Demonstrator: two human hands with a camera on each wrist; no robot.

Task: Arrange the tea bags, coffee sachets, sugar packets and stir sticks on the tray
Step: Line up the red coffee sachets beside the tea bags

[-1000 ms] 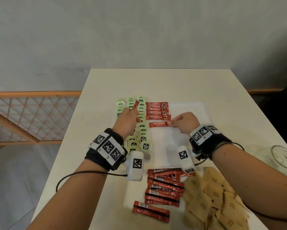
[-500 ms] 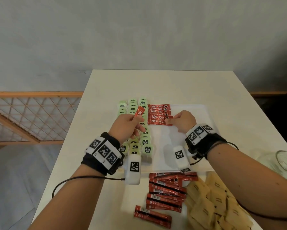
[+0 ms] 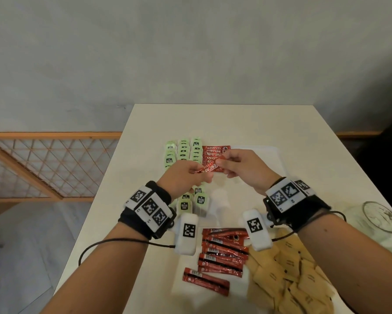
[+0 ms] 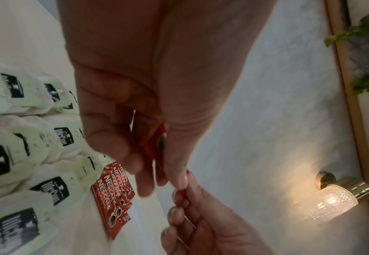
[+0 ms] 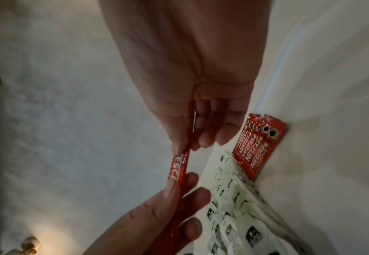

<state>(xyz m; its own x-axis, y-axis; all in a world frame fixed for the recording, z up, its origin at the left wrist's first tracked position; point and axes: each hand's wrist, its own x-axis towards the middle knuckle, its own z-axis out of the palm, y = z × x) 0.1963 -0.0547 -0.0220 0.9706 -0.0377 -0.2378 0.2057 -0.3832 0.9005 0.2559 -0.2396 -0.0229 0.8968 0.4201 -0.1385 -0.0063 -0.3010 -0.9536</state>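
Now, in the head view, both hands held one coffee sachet (image 3: 208, 168) in the air, just above the near end of the red row of sachets (image 3: 214, 152) on the tray (image 3: 274, 155). The left hand (image 3: 183, 177) pinched its left end and the right hand (image 3: 245, 169) pinched its right end, so its long axis ran from left to right, slightly rising toward the right, almost parallel to the sachets of the row. The row lay just beyond and below the grip, and the right hand was nearer to it. Half a second before, only the left hand carried this sachet, over the tea bags (image 3: 183, 152) left of the row, while the right hand rested at the row's near edge. In the left wrist view, the left thumb and fingers (image 4: 122, 151) were closed on the sachet's end, and the row (image 4: 113, 200) lay below, beside the tea bags. In the right wrist view, the right thumb and forefinger pinched the sachet (image 5: 25, 168), the left hand (image 5: 157, 217) held its other end, and the row (image 5: 257, 146) lay close beside the right fingers.
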